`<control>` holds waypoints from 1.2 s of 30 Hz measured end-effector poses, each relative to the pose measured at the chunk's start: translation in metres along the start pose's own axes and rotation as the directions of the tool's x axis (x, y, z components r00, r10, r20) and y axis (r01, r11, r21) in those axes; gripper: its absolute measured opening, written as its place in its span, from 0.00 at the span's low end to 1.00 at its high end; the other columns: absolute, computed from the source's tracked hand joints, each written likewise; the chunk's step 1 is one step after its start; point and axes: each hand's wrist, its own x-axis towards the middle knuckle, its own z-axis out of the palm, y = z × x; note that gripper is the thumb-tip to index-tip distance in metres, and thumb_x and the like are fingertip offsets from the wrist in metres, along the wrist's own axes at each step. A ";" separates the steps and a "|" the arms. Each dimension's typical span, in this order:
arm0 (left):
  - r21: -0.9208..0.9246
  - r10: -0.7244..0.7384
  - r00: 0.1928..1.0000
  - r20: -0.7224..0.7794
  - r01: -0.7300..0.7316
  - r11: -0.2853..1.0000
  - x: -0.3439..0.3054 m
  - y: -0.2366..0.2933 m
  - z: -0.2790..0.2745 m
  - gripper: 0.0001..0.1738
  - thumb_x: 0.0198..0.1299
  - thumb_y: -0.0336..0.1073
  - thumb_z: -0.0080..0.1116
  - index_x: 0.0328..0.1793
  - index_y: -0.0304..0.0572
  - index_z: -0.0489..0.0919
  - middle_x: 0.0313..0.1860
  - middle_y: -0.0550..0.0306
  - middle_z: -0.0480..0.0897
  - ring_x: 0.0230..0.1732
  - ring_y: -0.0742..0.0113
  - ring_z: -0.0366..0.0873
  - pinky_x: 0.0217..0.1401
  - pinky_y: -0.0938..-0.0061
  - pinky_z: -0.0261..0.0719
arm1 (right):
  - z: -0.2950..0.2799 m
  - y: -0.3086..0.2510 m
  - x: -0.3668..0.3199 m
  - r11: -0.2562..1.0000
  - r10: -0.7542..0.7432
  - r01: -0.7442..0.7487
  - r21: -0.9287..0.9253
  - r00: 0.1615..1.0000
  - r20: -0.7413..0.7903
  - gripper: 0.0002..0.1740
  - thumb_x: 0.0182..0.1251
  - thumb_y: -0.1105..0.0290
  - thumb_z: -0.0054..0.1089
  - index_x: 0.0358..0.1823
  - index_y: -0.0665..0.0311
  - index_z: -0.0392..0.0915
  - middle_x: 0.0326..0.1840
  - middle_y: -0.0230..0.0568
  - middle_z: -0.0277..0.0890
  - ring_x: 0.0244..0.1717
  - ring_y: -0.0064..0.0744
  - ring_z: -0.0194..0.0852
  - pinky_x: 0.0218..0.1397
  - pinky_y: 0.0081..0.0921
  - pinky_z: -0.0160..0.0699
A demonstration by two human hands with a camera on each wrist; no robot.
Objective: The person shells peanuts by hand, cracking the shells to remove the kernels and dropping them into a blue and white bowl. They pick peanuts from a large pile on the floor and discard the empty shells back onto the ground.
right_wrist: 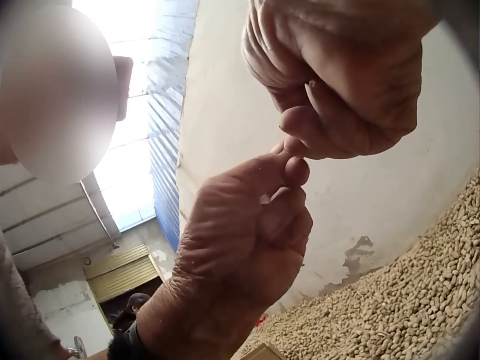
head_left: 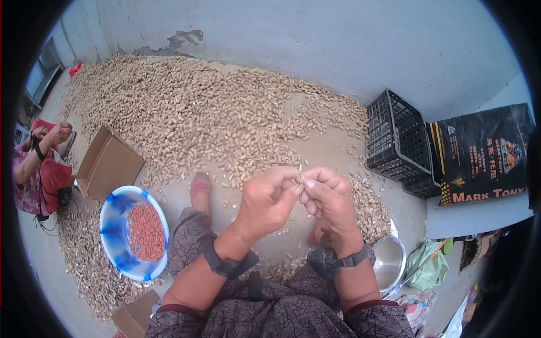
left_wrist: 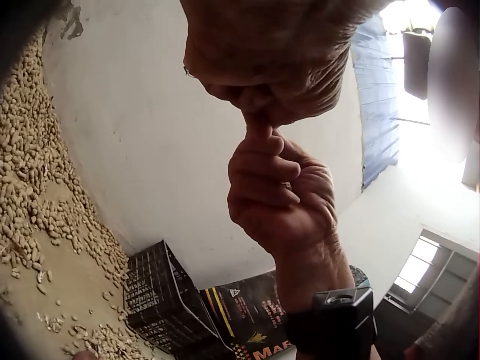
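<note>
peanut [head_left: 300, 179], one, small and pale, held in the air between the fingertips of both hands, above the floor [head_left: 332, 149]; its long axis and the way it points cannot be told, as the fingers cover most of it (both wrist views show mainly knuckles and thumbs there). left hand [head_left: 267, 201], thumb and forefinger closed in a pinch on the peanut, with no clear gap, the other fingers curled in. right hand [head_left: 331, 200], pinching the peanut from the opposite side, thumb pointing toward the left hand, remaining fingers bent beneath. black wrist straps, a pair, one per wrist. unshelled peanuts [head_left: 197, 112], a broad heap spread over the floor beyond the hands, up to the wall [head_left: 315, 39]. basin [head_left: 117, 225], blue and white, left of the person's leg, holding pink kernels [head_left: 146, 232] gathered toward its right side. cardboard box [head_left: 115, 163], open, just behind the basin. empty shells [head_left: 81, 253], a scattered bank left of the basin. black crate [head_left: 386, 135], slatted, at right by the wall; black printed sack [head_left: 482, 155], lettered "mark tony", beside it. metal bowl [head_left: 389, 262], near the right forearm; green bag [head_left: 426, 265], next to the bowl.
</note>
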 end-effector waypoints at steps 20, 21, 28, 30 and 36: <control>0.203 0.318 0.945 0.081 -0.327 0.923 0.002 -0.015 -0.002 0.09 0.43 0.21 0.55 0.33 0.37 0.77 0.21 0.52 0.77 0.20 0.59 0.76 0.22 0.74 0.72 | -0.007 -0.005 0.000 0.990 0.125 -0.129 0.057 0.990 0.057 0.10 0.62 0.67 0.50 0.30 0.67 0.74 0.20 0.33 0.72 0.13 0.12 0.62 0.09 0.08 0.51; 0.203 0.318 0.944 0.081 -0.328 0.923 0.001 -0.014 -0.001 0.09 0.43 0.21 0.55 0.33 0.37 0.77 0.21 0.52 0.77 0.20 0.59 0.76 0.22 0.74 0.72 | -0.006 -0.005 0.000 0.993 0.112 -0.114 0.042 0.992 0.049 0.10 0.62 0.67 0.49 0.30 0.68 0.74 0.20 0.34 0.72 0.13 0.13 0.62 0.09 0.09 0.51; -0.139 -0.107 0.992 0.065 0.115 0.984 -0.003 -0.008 0.009 0.09 0.55 0.23 0.51 0.43 0.32 0.76 0.29 0.58 0.79 0.31 0.78 0.75 0.32 0.83 0.73 | -0.006 -0.004 0.002 0.986 0.100 -0.101 0.133 0.995 0.011 0.09 0.62 0.69 0.49 0.31 0.69 0.73 0.20 0.33 0.72 0.12 0.13 0.61 0.08 0.08 0.51; -0.256 -0.183 0.981 0.069 0.195 0.947 -0.003 -0.011 0.011 0.09 0.56 0.24 0.50 0.44 0.31 0.75 0.30 0.59 0.79 0.33 0.78 0.74 0.34 0.84 0.73 | -0.005 -0.004 0.002 0.995 0.069 -0.066 0.076 0.997 -0.034 0.09 0.62 0.70 0.48 0.30 0.69 0.73 0.20 0.34 0.72 0.12 0.12 0.61 0.10 0.08 0.52; -0.274 -0.288 0.947 0.139 0.316 0.908 -0.002 -0.014 0.014 0.10 0.58 0.27 0.48 0.45 0.30 0.75 0.32 0.61 0.78 0.32 0.80 0.73 0.34 0.85 0.71 | 0.002 0.003 -0.002 0.965 -0.128 0.091 -0.245 0.982 -0.141 0.06 0.60 0.74 0.50 0.28 0.69 0.74 0.21 0.34 0.73 0.16 0.13 0.64 0.16 0.12 0.62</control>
